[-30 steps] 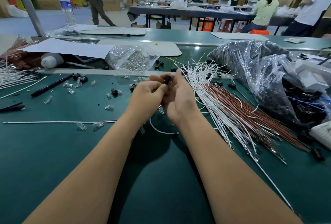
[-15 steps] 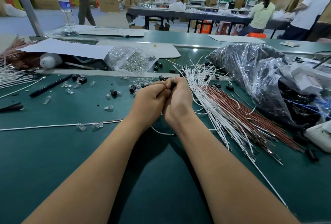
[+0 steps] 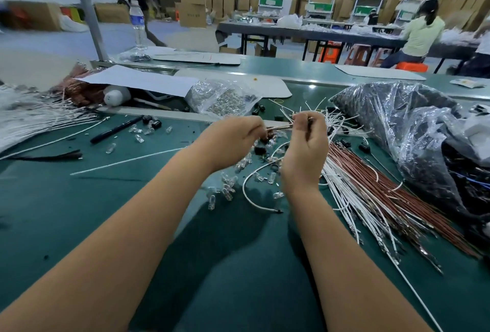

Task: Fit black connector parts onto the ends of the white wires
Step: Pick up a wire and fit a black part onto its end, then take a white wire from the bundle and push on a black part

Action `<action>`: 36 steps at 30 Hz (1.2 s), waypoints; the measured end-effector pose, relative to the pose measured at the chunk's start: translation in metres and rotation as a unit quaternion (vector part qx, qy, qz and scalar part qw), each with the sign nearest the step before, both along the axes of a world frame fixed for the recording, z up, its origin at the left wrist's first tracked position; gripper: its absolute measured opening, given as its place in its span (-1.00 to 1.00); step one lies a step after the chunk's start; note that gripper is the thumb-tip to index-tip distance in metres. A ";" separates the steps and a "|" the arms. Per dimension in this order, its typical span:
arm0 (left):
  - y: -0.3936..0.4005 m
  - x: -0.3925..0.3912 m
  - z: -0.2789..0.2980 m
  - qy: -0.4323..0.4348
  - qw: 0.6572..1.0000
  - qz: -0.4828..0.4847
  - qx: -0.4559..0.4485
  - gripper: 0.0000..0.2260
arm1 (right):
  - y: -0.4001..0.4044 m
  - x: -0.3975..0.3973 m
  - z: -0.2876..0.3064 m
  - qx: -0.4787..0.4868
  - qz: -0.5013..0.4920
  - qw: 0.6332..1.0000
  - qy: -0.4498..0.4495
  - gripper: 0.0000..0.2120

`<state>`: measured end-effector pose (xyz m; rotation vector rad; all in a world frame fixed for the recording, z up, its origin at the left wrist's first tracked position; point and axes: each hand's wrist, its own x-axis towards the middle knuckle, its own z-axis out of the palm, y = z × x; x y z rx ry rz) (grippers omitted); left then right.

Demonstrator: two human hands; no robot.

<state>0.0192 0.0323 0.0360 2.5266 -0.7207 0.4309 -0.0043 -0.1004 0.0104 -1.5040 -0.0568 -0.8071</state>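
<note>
My left hand (image 3: 233, 140) and my right hand (image 3: 305, 151) are raised over the green table (image 3: 79, 212), a short gap between them. A thin wire (image 3: 281, 127) stretches across that gap, and each hand pinches one side of it. A white wire (image 3: 248, 193) loops down from under my right hand onto the table. Something dark shows under my left fingertips; I cannot tell what it is. Loose black connector parts (image 3: 259, 150) lie just below the hands, and more black connector parts (image 3: 156, 122) lie to the left. A bundle of white wires (image 3: 350, 199) fans out at the right.
Brown wires (image 3: 403, 201) lie beside the white bundle. A plastic bag of black parts (image 3: 397, 125) fills the right. Clear bulbs (image 3: 228, 188) are scattered under my wrists, and a bag of them (image 3: 222, 98) sits behind. A black pen (image 3: 116, 128) lies at the left.
My hands were pressed together around a black part; they have since drawn apart, with the wire stretched between them. The view has tilted up a little.
</note>
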 end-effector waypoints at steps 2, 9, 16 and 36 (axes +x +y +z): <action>0.024 0.000 0.004 -0.019 0.998 0.030 0.055 -0.80 | -0.002 -0.002 0.004 0.055 -0.025 0.998 -0.012 -0.79; 0.106 -0.011 0.011 -0.152 0.969 0.181 -0.070 -0.82 | 0.017 -0.005 -0.006 -0.127 0.088 0.988 -0.010 -0.92; 0.201 -0.003 -0.005 -0.145 0.874 0.454 -0.090 -0.76 | 0.028 -0.001 -0.024 -0.367 0.126 0.922 0.020 -0.71; 0.194 0.040 -0.058 0.185 0.944 0.248 0.110 -0.39 | 0.028 -0.011 -0.016 -0.451 0.107 0.885 0.033 -0.88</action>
